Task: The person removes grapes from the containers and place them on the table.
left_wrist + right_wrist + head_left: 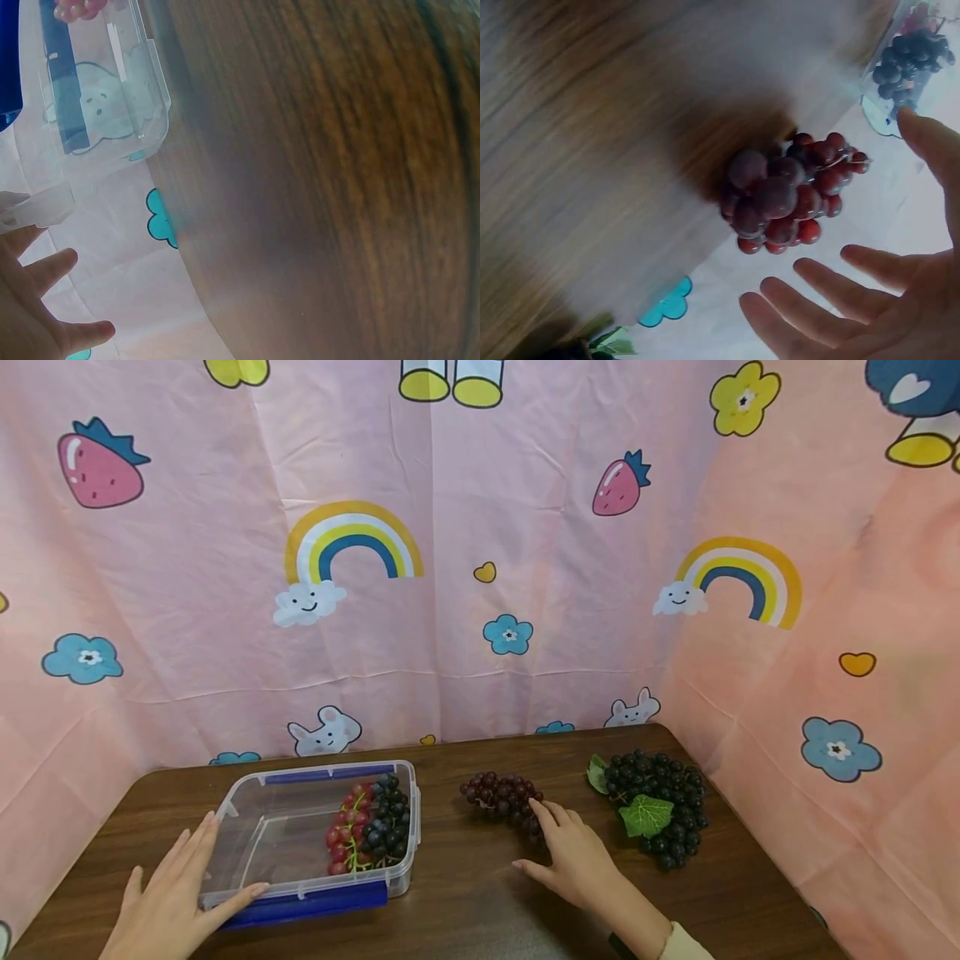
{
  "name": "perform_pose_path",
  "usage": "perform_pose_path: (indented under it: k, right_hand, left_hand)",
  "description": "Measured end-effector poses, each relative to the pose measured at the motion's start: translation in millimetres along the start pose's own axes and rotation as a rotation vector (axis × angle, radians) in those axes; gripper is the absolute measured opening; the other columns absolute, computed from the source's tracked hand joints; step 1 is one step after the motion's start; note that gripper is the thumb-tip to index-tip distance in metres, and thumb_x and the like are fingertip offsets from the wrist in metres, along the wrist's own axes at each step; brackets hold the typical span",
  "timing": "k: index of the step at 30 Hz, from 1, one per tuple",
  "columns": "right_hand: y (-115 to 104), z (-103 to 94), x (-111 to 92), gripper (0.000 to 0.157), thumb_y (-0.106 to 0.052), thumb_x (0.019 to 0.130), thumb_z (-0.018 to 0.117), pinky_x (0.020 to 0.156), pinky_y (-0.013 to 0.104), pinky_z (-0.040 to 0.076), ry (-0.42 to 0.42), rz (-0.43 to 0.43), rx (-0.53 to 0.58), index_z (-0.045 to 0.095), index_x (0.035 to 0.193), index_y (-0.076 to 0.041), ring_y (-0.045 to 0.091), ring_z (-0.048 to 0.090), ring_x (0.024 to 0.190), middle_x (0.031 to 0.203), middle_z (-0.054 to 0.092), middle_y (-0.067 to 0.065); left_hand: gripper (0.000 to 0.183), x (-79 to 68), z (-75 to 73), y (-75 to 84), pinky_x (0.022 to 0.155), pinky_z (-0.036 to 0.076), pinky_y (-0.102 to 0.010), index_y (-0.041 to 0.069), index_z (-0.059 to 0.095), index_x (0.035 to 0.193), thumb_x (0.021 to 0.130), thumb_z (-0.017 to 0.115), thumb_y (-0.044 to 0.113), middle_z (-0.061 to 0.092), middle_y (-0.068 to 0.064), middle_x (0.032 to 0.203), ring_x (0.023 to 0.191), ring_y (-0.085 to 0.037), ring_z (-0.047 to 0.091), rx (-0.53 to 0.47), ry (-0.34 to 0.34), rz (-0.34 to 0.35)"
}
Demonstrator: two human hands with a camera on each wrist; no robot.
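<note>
A clear plastic food container [262, 852] with blue side latches stands on the left of the table. Inside its right end lie a bunch of red grapes [347, 831] and a bunch of black grapes [387, 827]. My left hand [168, 893] lies against the container's left front corner, fingers spread, thumb along the front rim. At mid-table is a dark red bunch of grapes [498, 795], also in the right wrist view [780, 195]. My right hand [573, 860] reaches to its right end with extended fingers and holds nothing; whether the fingertips touch it I cannot tell.
A larger bunch of black grapes [675, 802] with green leaves [647, 816] lies at the table's right side. The brown wooden table [465, 910] meets a pink patterned cloth [480, 693] behind and at both sides.
</note>
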State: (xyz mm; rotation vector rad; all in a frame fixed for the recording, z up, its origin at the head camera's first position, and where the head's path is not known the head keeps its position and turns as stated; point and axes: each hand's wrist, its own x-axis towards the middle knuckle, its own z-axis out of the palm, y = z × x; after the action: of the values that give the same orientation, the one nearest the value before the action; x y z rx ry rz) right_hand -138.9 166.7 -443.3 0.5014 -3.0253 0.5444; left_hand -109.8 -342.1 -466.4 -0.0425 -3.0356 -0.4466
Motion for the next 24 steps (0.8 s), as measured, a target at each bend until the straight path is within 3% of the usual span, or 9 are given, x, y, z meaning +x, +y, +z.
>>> perform_pose_path:
  k: [6, 14, 24]
  right_hand:
    - [-6, -3.4, 0, 0.08, -0.044, 0.094, 0.08, 0.103, 0.065, 0.052, 0.013, -0.111, 0.033, 0.048, 0.157, -0.006, 0.047, 0.056, 0.134, 0.15, 0.055, 0.024]
    - [-9, -0.6, 5, 0.067, -0.044, 0.1, 0.073, 0.106, 0.057, 0.054, 0.046, -0.325, 0.035, 0.052, 0.155, -0.013, 0.034, 0.058, 0.138, 0.154, 0.055, 0.013]
    - [-17, 2.3, 9, 0.062, -0.042, 0.1, 0.073, 0.108, 0.051, 0.054, 0.098, -0.528, 0.005, 0.055, 0.154, -0.016, 0.026, 0.06, 0.136, 0.152, 0.059, 0.009]
  left_hand:
    - [0.119, 0.8, -1.0, 0.8, 0.099, 0.004, -0.096, 0.001, -0.005, 0.168, 0.096, 0.058, 0.073, 0.012, -0.037, 0.169, 0.15, -0.064, 0.018, 0.002, -0.001, -0.002]
    - [0.119, 0.4, 0.0, 0.0, 0.098, 0.006, -0.096, 0.002, -0.005, 0.168, 0.096, 0.059, 0.072, 0.014, -0.038, 0.168, 0.148, -0.064, 0.019, 0.0, 0.005, 0.001]
    - [0.12, 0.7, 1.1, 0.1, 0.099, 0.004, -0.096, 0.001, -0.005, 0.168, 0.095, 0.058, 0.074, 0.019, -0.041, 0.165, 0.148, -0.065, 0.019, -0.001, 0.001, -0.011]
